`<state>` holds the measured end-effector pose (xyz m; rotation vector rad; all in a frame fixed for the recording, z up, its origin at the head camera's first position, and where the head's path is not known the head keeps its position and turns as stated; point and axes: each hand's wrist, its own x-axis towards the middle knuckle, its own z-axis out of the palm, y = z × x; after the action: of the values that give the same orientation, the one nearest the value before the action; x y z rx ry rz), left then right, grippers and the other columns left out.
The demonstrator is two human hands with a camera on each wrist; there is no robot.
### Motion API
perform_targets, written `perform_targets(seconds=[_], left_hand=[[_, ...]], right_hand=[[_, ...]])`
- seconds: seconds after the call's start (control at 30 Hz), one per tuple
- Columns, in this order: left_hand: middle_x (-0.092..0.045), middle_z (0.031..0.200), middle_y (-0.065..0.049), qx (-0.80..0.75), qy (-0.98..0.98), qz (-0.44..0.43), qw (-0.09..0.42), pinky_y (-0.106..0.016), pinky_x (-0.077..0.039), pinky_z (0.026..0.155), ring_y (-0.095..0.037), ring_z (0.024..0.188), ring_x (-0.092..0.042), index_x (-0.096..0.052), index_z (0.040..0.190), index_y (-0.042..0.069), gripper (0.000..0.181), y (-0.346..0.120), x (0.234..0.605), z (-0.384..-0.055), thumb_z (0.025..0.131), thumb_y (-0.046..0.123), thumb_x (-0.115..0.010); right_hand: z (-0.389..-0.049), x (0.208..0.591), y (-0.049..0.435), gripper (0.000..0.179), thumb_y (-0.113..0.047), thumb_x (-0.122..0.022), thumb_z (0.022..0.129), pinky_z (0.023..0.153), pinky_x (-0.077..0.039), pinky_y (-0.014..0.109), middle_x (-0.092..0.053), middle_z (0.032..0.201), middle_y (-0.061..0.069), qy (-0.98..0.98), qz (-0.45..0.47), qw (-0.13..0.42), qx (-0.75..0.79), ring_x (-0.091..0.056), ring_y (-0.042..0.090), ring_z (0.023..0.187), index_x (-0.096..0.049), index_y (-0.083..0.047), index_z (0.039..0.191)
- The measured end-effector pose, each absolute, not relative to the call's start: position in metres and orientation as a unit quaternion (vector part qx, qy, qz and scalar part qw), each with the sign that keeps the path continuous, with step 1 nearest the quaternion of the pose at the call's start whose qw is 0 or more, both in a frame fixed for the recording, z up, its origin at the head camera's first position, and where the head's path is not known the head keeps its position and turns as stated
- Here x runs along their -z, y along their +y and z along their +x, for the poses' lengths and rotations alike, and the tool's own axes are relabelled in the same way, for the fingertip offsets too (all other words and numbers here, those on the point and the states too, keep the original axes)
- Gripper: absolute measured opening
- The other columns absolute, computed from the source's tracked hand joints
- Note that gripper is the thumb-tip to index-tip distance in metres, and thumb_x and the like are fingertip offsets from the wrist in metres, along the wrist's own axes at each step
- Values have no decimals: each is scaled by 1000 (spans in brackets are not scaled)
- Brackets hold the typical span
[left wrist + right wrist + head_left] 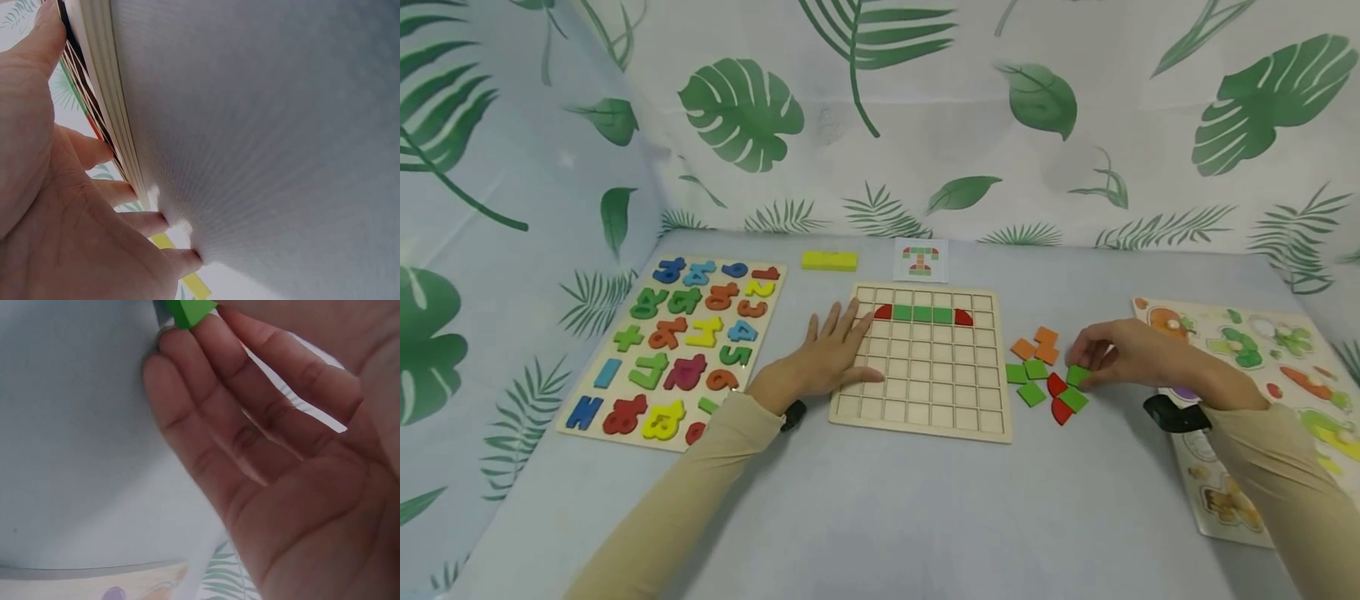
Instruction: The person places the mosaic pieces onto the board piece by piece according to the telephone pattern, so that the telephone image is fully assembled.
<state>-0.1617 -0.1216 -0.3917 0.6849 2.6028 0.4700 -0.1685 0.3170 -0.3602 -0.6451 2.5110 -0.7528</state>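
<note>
A wooden grid board (922, 408) lies in the middle of the table. Its second row from the back carries three green squares (922, 314) between two red quarter-circle pieces (963, 317). My left hand (827, 354) rests with spread, straight fingers along the board's left edge, the thumb over the grid; the left wrist view shows the fingertips beside the board's side (112, 94). To the right of the board, my right hand (1116, 354) pinches a green square tile (1078, 376), its corner also visible in the right wrist view. Loose orange squares (1023, 349), green squares (1032, 393) and red quarter-circles (1061, 412) lie beside it.
A pattern card (921, 261) and a yellow block (829, 261) lie behind the board. On the left is a number puzzle board (625, 333) with colourful pieces. A vegetable puzzle board (1213, 521) lies at the right, partly under the right forearm. Leaf-print cloth (910, 158) hangs behind.
</note>
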Motion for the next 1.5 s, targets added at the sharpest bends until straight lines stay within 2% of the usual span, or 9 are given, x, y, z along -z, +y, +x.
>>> perform_targets(seconds=[0.23, 0.53, 0.77, 1.03, 1.2, 1.5], left_hand=[[16, 172, -23, -170, 932, 246, 204, -67, 10, 121, -45, 157, 17, -2, 168, 4, 96, -122, 393, -162, 106, 53, -56], [14, 172, -23, -164, 933, 248, 200, -67, 8, 122, -46, 157, 15, -3, 168, 5, 95, -122, 393, -163, 106, 52, -56], [13, 173, -21, -157, 936, 247, 198, -67, 6, 122, -45, 158, 13, -4, 169, 6, 95, -122, 393, -164, 106, 54, -55], [10, 174, -18, -151, 939, 243, 192, -65, 2, 124, -42, 159, 10, -7, 169, 9, 96, -123, 392, -164, 103, 60, -55], [8, 175, -18, -150, 940, 244, 185, -66, 2, 123, -42, 160, 8, -9, 170, 10, 96, -123, 392, -164, 103, 61, -56], [5, 174, -20, -182, 936, 238, 185, -69, 3, 122, -44, 159, 7, -12, 169, 8, 95, -124, 392, -163, 102, 56, -61]], right_hand=[[-166, 359, 317, 25, -1, -89, 80, 76, -58, 24, -69, 98, 0, 910, -228, 202, 283, -64, 9, 85, -71, -8, 96], [-168, 358, 315, 27, 6, -87, 78, 72, -58, 21, -70, 91, -5, 905, -294, 100, 290, -61, 2, 80, -73, -12, 91], [-174, 344, 294, 25, 5, -87, 80, 78, -56, 16, -71, 91, -7, 894, -315, 59, 314, -65, 4, 82, -74, -10, 94], [-181, 335, 263, 20, 7, -82, 86, 83, -55, 16, -72, 95, -1, 869, -337, 58, 358, -65, 7, 86, -74, -6, 98], [-187, 334, 244, 17, 3, -83, 87, 85, -56, 18, -73, 97, 0, 866, -332, 55, 369, -65, 8, 86, -76, -6, 99], [-195, 342, 216, 15, 3, -80, 90, 86, -60, 29, -76, 104, 7, 873, -296, 39, 385, -68, 16, 90, -79, -3, 104]])
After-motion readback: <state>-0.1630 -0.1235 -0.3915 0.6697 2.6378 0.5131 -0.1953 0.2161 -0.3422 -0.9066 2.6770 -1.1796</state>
